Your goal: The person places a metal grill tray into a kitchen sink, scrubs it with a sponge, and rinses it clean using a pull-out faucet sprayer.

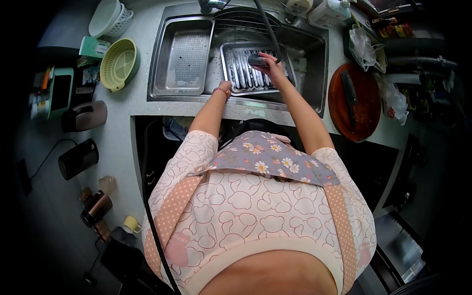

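A rectangular metal tray (238,61) with dark and shiny lengthwise streaks lies in the sink (314,73). My left hand (225,87) is closed at the tray's near left corner, its fingers partly hidden. Over the tray's right half, my right hand (271,68) is wrapped around a dark faucet spray head (255,60), which points down and to the left. A black hose (268,27) curves from above towards that hand. Whether water is flowing is hard to make out.
A perforated metal drain pan (186,61) fills the sink's left side. Left on the counter stand a yellow-green colander (120,65), white baskets (109,19) and a kettle (84,116). To the right, a knife (349,93) lies on a round cutting board (365,105).
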### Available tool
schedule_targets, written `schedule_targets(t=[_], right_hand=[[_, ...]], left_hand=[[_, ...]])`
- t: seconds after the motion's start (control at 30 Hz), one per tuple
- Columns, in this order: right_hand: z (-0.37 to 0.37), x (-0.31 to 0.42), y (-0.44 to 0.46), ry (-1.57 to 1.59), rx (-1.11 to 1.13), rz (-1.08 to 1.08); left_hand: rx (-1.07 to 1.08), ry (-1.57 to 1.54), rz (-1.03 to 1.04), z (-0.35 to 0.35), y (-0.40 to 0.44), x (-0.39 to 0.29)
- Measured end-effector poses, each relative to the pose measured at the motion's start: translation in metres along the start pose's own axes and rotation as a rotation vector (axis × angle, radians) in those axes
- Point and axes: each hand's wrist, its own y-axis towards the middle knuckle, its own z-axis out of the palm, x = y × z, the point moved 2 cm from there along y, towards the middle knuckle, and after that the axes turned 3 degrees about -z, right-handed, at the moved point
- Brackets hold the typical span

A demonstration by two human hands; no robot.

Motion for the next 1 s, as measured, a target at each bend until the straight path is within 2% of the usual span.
schedule_targets(t=[0.03,0.13,0.27,0.3,0.4,0.43,0.53,0.57,0.67,0.83,1.0], right_hand=[[0.0,0.003,-0.001,0.037,0.062,0.083],[-0.009,-0.004,0.001,-0.038,-0.143,-0.043],[-0.028,-0.002,0.009,-0.394,-0.504,-0.299],[-0.025,0.002,0.008,-0.347,-0.482,-0.349],[-0.018,0.01,-0.002,-0.025,-0.141,-0.036],[-0.012,0.014,-0.008,-0.04,-0.174,-0.001],[-0.03,0.002,0.0,-0.465,-0.479,-0.309],[-0.048,-0.01,0.011,-0.782,-0.586,-0.556],[-0.051,-0.012,0.013,-0.707,-0.554,-0.477],[-0.052,-0.023,0.015,-0.709,-0.531,-0.462],[-0.039,-0.022,0.008,-0.7,-0.522,-0.464]], left_hand=[[-0.007,0.015,0.008,0.0,0.0,0.001],[-0.028,0.064,0.034,0.001,0.001,0.0],[-0.059,0.119,0.061,0.002,-0.001,0.0],[-0.064,0.135,0.071,0.002,0.0,0.0],[-0.086,0.179,0.096,0.003,0.001,-0.003],[-0.094,0.189,0.101,0.002,0.001,-0.003],[-0.113,0.227,0.12,0.001,0.001,-0.004],[-0.117,0.237,0.127,0.001,-0.001,-0.005],[-0.13,0.282,0.15,0.001,-0.002,-0.006],[-0.167,0.328,0.186,0.003,0.007,-0.008],[-0.295,0.322,0.21,0.026,0.041,0.005]])
